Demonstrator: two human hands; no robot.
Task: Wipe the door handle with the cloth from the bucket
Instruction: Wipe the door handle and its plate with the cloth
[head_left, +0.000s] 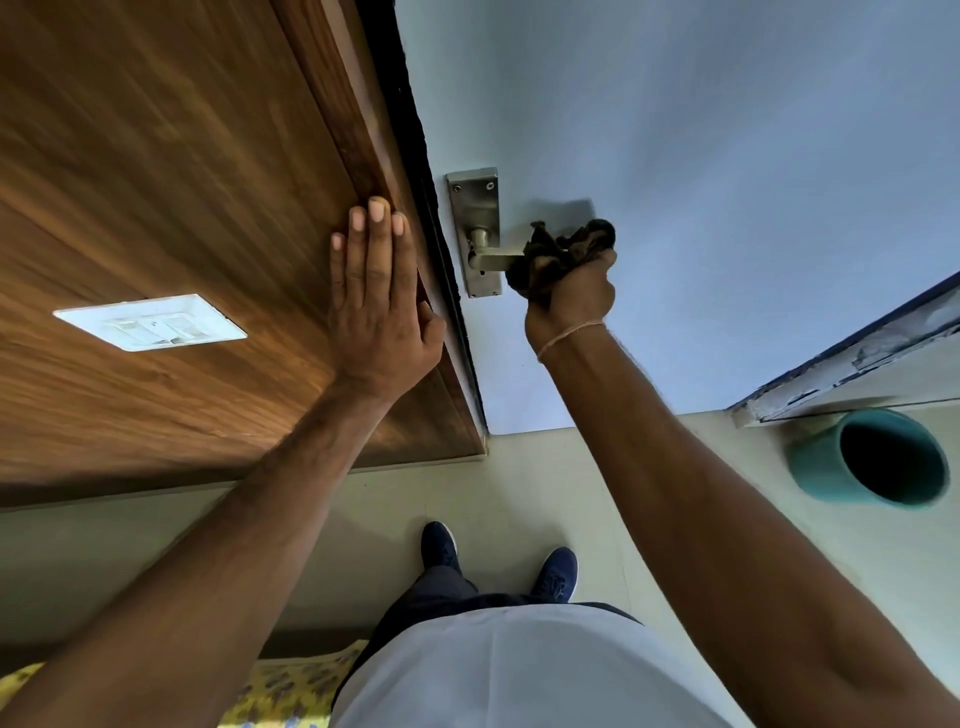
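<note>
White shirt (519, 670) fills the near edge, above blue shoes (555, 571). On the left, a switch plate (150, 322) sits on the wooden panel (156, 182), where the left hand (376, 306) presses flat, fingers spread. Right of it, the right hand (569, 296) is clenched around a dark cloth (566, 249) wrapped over the door handle (493, 258). Far right, a teal bucket (815, 462) stands on the floor.

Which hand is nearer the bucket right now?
Right. The right hand grips the cloth on the handle, up and left of the bucket. The left hand rests flat on the wood panel, farther left.
</note>
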